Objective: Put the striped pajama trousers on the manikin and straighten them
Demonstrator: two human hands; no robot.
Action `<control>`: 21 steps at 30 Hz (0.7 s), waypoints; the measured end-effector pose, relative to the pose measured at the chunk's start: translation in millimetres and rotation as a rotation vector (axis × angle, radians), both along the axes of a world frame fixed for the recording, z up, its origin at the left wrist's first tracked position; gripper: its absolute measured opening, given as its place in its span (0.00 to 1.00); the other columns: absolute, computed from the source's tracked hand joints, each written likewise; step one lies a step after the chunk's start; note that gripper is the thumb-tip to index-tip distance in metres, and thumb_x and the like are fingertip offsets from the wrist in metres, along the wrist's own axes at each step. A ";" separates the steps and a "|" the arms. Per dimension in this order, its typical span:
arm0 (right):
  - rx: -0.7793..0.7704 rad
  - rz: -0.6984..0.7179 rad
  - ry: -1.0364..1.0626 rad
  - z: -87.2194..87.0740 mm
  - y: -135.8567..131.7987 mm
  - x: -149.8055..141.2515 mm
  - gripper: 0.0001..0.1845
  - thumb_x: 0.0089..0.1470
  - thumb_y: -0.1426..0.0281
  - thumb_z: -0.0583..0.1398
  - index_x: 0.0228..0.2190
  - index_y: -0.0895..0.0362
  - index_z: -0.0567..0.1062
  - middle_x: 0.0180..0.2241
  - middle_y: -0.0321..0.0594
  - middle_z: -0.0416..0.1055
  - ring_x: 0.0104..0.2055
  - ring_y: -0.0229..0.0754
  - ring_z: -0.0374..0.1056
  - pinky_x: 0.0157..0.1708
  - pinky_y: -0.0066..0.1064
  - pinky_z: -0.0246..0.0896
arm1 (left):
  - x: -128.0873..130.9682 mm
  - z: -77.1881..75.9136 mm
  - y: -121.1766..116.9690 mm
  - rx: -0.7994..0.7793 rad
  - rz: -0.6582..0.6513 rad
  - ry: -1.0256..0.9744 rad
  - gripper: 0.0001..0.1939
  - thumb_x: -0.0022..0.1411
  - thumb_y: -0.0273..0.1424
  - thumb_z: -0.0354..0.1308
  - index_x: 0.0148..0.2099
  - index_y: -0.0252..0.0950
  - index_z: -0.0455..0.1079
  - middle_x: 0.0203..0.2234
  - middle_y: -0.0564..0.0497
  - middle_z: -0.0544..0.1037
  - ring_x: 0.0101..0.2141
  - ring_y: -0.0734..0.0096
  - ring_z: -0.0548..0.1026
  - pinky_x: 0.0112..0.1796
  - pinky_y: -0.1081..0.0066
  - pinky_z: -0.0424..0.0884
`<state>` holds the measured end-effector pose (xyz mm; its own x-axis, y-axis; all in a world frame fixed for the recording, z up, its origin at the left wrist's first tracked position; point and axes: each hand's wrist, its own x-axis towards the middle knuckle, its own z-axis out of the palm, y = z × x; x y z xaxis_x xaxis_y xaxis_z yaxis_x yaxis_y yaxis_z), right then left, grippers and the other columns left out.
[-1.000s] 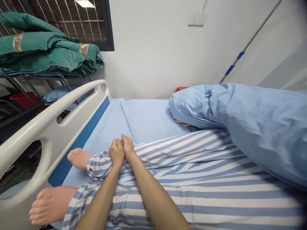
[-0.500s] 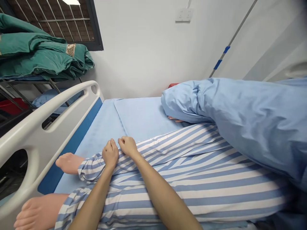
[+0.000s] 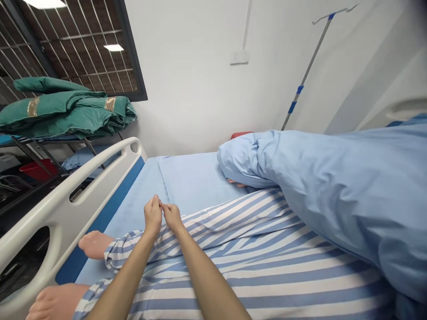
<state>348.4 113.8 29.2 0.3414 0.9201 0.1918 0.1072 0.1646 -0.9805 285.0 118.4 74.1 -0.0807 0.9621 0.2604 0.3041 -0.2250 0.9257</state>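
My left hand [image 3: 153, 214] is closed, fingers curled, above the far lower leg of a figure lying on the bed. Beside it, also closed, is my right hand [image 3: 171, 217]; the two meet or nearly meet at the fingertips. Whatever they pinch, if anything, is hidden. Beneath my arms run blue-and-white striped trousers [image 3: 267, 262]. A far foot [image 3: 96, 244] and a near foot [image 3: 58, 301] stick out of the cuffs, smooth like a manikin's. A light blue quilt [image 3: 333, 182] is folded back over the upper body, with a few fingertips [image 3: 236, 182] showing under its edge.
A pale blue sheet [image 3: 193, 173] covers the mattress. The white footboard [image 3: 60, 213] with a blue panel rises at left. Behind it, green folded bedding [image 3: 70, 113] lies on a metal rack near a red basin [image 3: 38, 170]. An IV pole [image 3: 308, 66] stands by the wall.
The view has tilted upward, showing more wall and the pole's top. My right hand has drawn in against my left, closing the small gap. Both hands remain closed.
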 end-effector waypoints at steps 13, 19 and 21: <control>-0.089 -0.123 -0.189 11.4 0.1 12.0 0.19 0.52 0.65 0.50 0.13 0.56 0.59 0.13 0.30 0.53 0.19 0.33 0.49 0.21 0.26 0.42 | 6.7 -52.8 -9.5 -0.060 0.043 0.386 0.18 0.63 0.36 0.37 0.27 0.38 0.62 0.22 0.50 0.72 0.25 0.72 0.66 0.29 0.72 0.57; 0.035 -0.026 -0.549 47.9 -14.0 39.3 0.20 0.52 0.66 0.52 0.12 0.56 0.62 0.12 0.31 0.54 0.18 0.33 0.46 0.22 0.28 0.37 | 11.5 -48.3 -14.0 -0.039 0.041 0.462 0.19 0.63 0.37 0.37 0.26 0.38 0.61 0.21 0.50 0.71 0.25 0.72 0.66 0.27 0.73 0.54; 0.035 -0.040 -0.548 38.7 -21.4 43.6 0.21 0.54 0.66 0.50 0.12 0.56 0.63 0.13 0.31 0.54 0.18 0.33 0.46 0.22 0.28 0.37 | 12.8 -49.4 -14.5 -0.030 0.058 0.476 0.18 0.63 0.36 0.37 0.25 0.38 0.60 0.20 0.51 0.70 0.25 0.72 0.66 0.28 0.73 0.54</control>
